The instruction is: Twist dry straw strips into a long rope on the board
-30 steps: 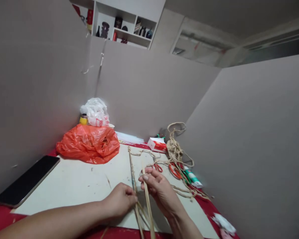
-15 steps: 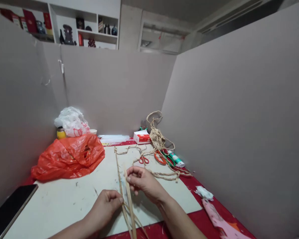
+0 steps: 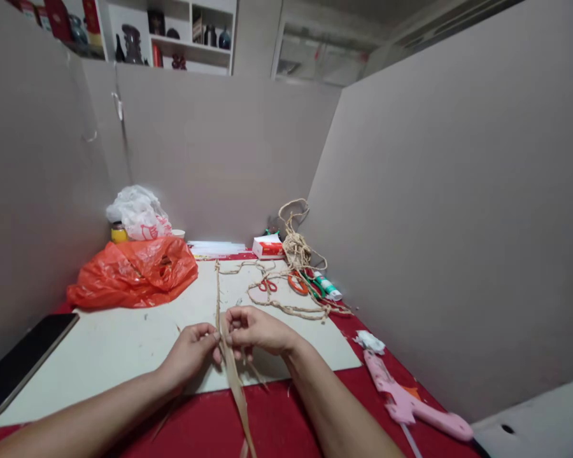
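Observation:
My left hand (image 3: 193,353) pinches the lower end of a thin twisted cord (image 3: 218,292) that runs up the pale board (image 3: 124,356). Close beside it, my right hand (image 3: 258,331) holds the upper end of a flat tan strip (image 3: 236,385) between thumb and fingers. That strip hangs down over the red cloth (image 3: 195,426) toward the near edge. Thinner strands stick out below both hands. The hands nearly meet, and the exact join between cord and strip is hidden by the fingers.
An orange-red plastic bag (image 3: 134,273) and a phone (image 3: 26,362) are on the left. Behind the hands lie a cord bundle (image 3: 297,249), red-handled scissors (image 3: 268,285) and a tissue box (image 3: 267,247). A pink glue gun (image 3: 401,397) rests at right.
The view has tipped downward, showing more of the glue gun. My right hand has come down beside my left, bringing the flat strip against the cord.

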`<state>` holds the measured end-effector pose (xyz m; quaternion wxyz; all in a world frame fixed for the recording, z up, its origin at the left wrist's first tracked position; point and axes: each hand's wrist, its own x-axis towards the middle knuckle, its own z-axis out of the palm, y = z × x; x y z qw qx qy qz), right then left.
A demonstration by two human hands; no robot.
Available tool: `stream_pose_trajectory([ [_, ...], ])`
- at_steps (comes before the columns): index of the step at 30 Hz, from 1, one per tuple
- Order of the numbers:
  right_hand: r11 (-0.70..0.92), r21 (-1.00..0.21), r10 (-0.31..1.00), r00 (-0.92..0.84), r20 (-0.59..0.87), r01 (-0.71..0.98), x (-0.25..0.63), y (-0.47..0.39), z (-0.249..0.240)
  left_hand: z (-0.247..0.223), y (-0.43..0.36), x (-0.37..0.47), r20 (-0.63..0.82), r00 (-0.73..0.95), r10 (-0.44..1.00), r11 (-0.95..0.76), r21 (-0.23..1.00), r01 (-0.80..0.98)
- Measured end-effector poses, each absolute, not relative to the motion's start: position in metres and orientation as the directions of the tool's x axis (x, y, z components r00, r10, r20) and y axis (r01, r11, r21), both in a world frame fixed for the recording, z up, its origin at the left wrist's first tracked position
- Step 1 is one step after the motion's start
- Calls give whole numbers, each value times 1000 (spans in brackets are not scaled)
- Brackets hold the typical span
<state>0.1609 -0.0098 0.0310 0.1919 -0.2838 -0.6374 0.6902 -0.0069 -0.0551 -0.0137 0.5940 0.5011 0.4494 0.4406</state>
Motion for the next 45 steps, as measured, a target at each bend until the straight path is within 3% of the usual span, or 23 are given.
stream_pose_trajectory([
  [6,-108,-981,546,-815,-196,164,158,-14,32,-5,-59,-3,-98,320,942,113,993,-31],
  [13,-2,-939,572,-770,-282,343,164,-16,38,1,-60,-4,-187,137,973,199,977,-81],
  [19,52,-887,512,-775,-371,459,153,-22,31,-8,-58,-4,-142,85,986,147,988,-53],
  [25,46,-916,539,-782,-312,397,143,-28,20,-12,-58,-5,-43,39,998,41,997,58],
  [31,38,-934,639,-727,-252,357,138,-31,15,-16,-56,-5,6,59,998,-10,998,60],
  [39,-6,-936,629,-727,-276,351,141,-27,21,-16,-57,-2,-28,58,998,29,999,-27],
  [45,-105,-943,580,-750,-317,317,142,-22,25,-18,-57,-3,7,35,999,-8,1000,20],
])
